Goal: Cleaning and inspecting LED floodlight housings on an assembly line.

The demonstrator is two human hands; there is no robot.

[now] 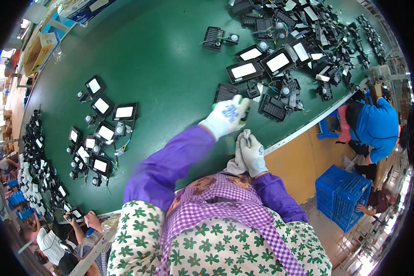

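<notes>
My left hand (228,116), in a white glove with green fingertips, is over the green table at the lower edge of a black floodlight (227,92) lying lens down. Its fingers are smeared by motion, so I cannot tell whether they touch the lamp. Close to my body, at the table's front edge, my right hand (253,154) is closed on a grey cloth (238,158). Just beyond my left hand lie a floodlight with a white panel (244,71) and, to the right, another black floodlight face down (273,108) with a sensor and wires.
A large heap of floodlights (317,32) covers the table's far right. A smaller group (101,133) lies on the left, with more along the left edge. Co-workers sit at lower left; a person in blue (377,124) is at right, near a blue crate (342,198).
</notes>
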